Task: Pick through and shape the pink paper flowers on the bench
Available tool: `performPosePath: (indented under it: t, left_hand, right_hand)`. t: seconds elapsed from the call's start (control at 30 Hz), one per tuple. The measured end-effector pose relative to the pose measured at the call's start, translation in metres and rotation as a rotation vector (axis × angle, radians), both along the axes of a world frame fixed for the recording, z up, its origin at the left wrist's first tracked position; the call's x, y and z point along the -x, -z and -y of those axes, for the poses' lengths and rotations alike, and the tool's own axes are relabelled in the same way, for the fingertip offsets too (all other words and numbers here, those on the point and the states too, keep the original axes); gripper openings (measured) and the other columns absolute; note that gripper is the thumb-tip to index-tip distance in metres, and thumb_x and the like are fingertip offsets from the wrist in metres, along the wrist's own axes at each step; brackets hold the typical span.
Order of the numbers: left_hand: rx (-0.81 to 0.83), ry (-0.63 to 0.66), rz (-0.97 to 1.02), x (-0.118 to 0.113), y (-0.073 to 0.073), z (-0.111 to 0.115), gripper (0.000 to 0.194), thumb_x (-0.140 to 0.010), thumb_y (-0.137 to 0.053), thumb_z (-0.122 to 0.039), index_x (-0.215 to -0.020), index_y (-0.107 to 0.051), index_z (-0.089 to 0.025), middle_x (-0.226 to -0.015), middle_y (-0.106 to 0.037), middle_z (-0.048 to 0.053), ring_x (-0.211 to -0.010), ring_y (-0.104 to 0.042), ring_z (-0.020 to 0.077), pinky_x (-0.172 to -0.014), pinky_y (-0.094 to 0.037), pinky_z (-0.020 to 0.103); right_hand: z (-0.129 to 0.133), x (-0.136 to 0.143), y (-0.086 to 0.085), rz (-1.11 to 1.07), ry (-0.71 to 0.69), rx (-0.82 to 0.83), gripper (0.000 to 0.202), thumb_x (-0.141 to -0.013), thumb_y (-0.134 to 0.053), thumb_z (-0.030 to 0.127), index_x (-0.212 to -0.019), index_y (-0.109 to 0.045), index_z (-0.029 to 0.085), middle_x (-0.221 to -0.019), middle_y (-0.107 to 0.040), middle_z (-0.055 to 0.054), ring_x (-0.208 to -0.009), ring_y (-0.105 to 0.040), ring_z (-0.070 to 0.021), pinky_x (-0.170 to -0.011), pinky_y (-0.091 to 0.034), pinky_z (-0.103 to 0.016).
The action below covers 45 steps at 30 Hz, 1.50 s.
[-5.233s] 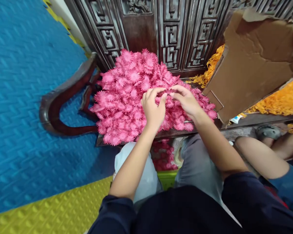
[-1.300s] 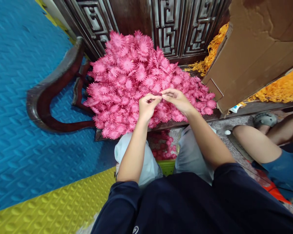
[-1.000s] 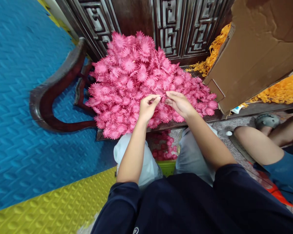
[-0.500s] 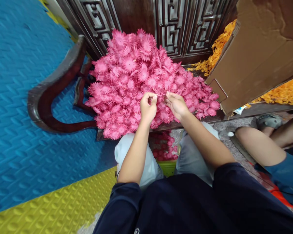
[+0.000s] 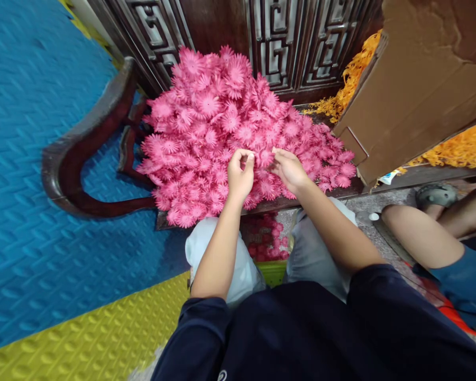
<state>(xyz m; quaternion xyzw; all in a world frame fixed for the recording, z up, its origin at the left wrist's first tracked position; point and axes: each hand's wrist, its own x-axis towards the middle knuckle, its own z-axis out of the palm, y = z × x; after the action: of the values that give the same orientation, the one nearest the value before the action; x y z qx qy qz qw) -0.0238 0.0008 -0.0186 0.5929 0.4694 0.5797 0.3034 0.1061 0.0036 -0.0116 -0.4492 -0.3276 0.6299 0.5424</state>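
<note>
A big heap of pink artificial flowers (image 5: 206, 127) with thin, spiky petals lies on a dark wooden seat in front of me. Over its front middle my left hand (image 5: 241, 172) is closed, thumb and forefinger pinched at the edge of a single pink artificial flower (image 5: 266, 157). To the right of that flower is my right hand (image 5: 289, 169), its thumb and fingertips drawn together. What these right fingertips hold, if anything, is too small to make out. The two hands are a small gap apart, with the flower between them.
A curved dark armrest (image 5: 69, 185) bounds the heap at left. Carved wooden panels (image 5: 277, 53) stand behind. At right a cardboard box (image 5: 416, 90) leans beside orange artificial flowers (image 5: 456, 147). Another person's knee (image 5: 416, 233) is close by. More pink flowers (image 5: 275, 238) lie below the seat.
The pink flower between my hands now faces up more plainly. My right fingertips have moved slightly right, widening the gap; my left hand has hardly moved.
</note>
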Motion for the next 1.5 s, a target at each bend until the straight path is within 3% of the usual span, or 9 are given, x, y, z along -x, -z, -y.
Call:
performPosePath:
  t: [0.17, 0.33, 0.53, 0.77, 0.87, 0.97, 1.27, 1.4, 1.5]
  left_hand:
    - [-0.064, -0.062, -0.173, 0.001, -0.003, 0.007, 0.010, -0.087, -0.050, -0.022, -0.077, -0.052, -0.021, -0.079, -0.062, 0.001, -0.077, -0.056, 0.0137, -0.074, -0.042, 0.025]
    - [-0.075, -0.111, -0.265, 0.001, -0.001, 0.008, 0.009, -0.085, -0.048, -0.016, -0.078, -0.051, -0.021, -0.078, -0.062, 0.002, -0.077, -0.057, 0.0152, -0.075, -0.042, 0.027]
    - [-0.088, -0.070, -0.253, -0.004, 0.002, 0.008, 0.010, -0.085, -0.046, -0.015, -0.079, -0.052, -0.021, -0.078, -0.063, 0.002, -0.077, -0.059, 0.0151, -0.075, -0.044, 0.027]
    - [-0.087, 0.029, -0.242, -0.001, -0.005, 0.011, 0.017, -0.090, -0.046, -0.032, -0.082, -0.056, -0.021, -0.081, -0.065, 0.002, -0.077, -0.059, 0.0135, -0.075, -0.045, 0.026]
    - [-0.105, 0.053, -0.319, 0.001, -0.010, 0.012, 0.022, -0.082, -0.059, -0.041, -0.091, -0.059, -0.021, -0.088, -0.067, 0.002, -0.084, -0.059, 0.0158, -0.081, -0.045, 0.029]
    - [-0.111, 0.019, -0.386, 0.002, -0.013, 0.013, 0.027, -0.074, -0.069, -0.039, -0.094, -0.061, -0.022, -0.093, -0.067, 0.003, -0.087, -0.058, 0.0179, -0.082, -0.045, 0.032]
    - [-0.122, -0.129, -0.584, 0.003, -0.003, 0.012, 0.015, -0.088, -0.052, -0.031, -0.087, -0.063, -0.022, -0.093, -0.067, 0.004, -0.093, -0.056, 0.0219, -0.085, -0.037, 0.036]
    - [-0.095, -0.280, -0.468, -0.007, 0.004, 0.011, 0.011, -0.087, -0.051, -0.023, -0.079, -0.059, -0.021, -0.085, -0.066, 0.004, -0.085, -0.057, 0.0204, -0.080, -0.037, 0.034]
    - [-0.111, -0.315, -0.307, -0.008, 0.006, 0.009, 0.012, -0.087, -0.051, -0.023, -0.076, -0.054, -0.020, -0.078, -0.062, 0.002, -0.079, -0.055, 0.0181, -0.076, -0.038, 0.032]
  right_hand:
    - [0.010, 0.001, -0.013, 0.026, -0.091, -0.034, 0.027, -0.071, -0.067, 0.045, -0.077, -0.054, 0.022, -0.072, -0.057, 0.004, -0.066, -0.056, -0.0088, -0.067, -0.047, -0.024]
    - [0.013, 0.004, -0.016, 0.127, -0.101, -0.049, 0.023, -0.062, -0.072, 0.029, -0.076, -0.055, 0.020, -0.072, -0.059, 0.005, -0.067, -0.054, -0.0074, -0.067, -0.045, -0.022]
    - [0.007, 0.004, -0.003, 0.280, -0.062, -0.173, 0.014, -0.064, -0.061, 0.017, -0.077, -0.057, 0.019, -0.070, -0.057, 0.005, -0.066, -0.050, -0.0086, -0.070, -0.043, -0.025]
    - [0.006, 0.006, 0.002, 0.306, -0.037, -0.233, 0.007, -0.068, -0.060, 0.021, -0.067, -0.053, 0.019, -0.065, -0.055, 0.004, -0.063, -0.049, -0.0102, -0.074, -0.044, -0.029]
    - [0.007, 0.007, 0.000, 0.221, -0.049, -0.237, 0.007, -0.068, -0.061, 0.023, -0.069, -0.055, 0.019, -0.068, -0.059, 0.004, -0.067, -0.053, -0.0104, -0.078, -0.045, -0.030]
    - [0.008, 0.007, -0.002, 0.165, -0.079, -0.231, 0.007, -0.068, -0.061, 0.024, -0.072, -0.058, 0.019, -0.072, -0.062, 0.003, -0.071, -0.055, -0.0111, -0.079, -0.046, -0.029]
    - [0.005, 0.008, 0.004, 0.271, -0.053, -0.223, 0.017, -0.069, -0.064, 0.034, -0.071, -0.058, 0.018, -0.070, -0.061, 0.002, -0.069, -0.052, -0.0108, -0.071, -0.044, -0.026]
    - [0.005, 0.014, 0.006, 0.357, -0.039, -0.296, 0.022, -0.069, -0.063, 0.036, -0.064, -0.051, 0.019, -0.062, -0.053, 0.003, -0.061, -0.048, -0.0101, -0.067, -0.043, -0.027]
    - [-0.002, 0.011, 0.010, 0.411, -0.021, -0.272, 0.018, -0.070, -0.060, 0.034, -0.065, -0.050, 0.020, -0.063, -0.051, 0.003, -0.063, -0.049, -0.0117, -0.070, -0.043, -0.030]
